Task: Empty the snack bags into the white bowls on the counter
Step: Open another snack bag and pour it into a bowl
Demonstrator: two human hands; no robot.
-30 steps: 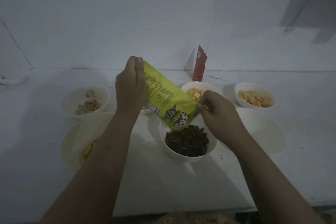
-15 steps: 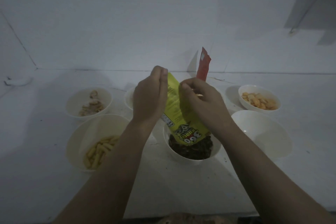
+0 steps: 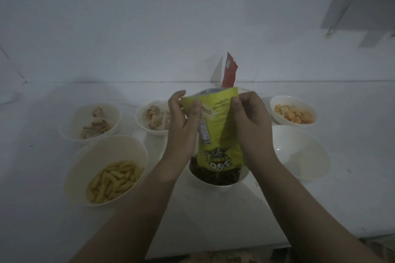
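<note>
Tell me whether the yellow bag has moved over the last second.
Yes. The yellow bag has swung from a slant to upright over the bowl of dark seeds, mouth down, with the left hand and right hand now gripping its upturned bottom.

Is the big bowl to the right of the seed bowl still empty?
Yes, the big bowl beside the seed bowl shows only its bare white inside, with no snacks in it.

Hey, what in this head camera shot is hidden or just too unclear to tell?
- Yellow bag: whether it is empty; the upside-down bag hides its own inside.
- Bowl of dark snacks: far side covered by the bag and both wrists.
- Red bag: base behind the yellow bag.
- Bag print: mostly too dim to read.
</note>
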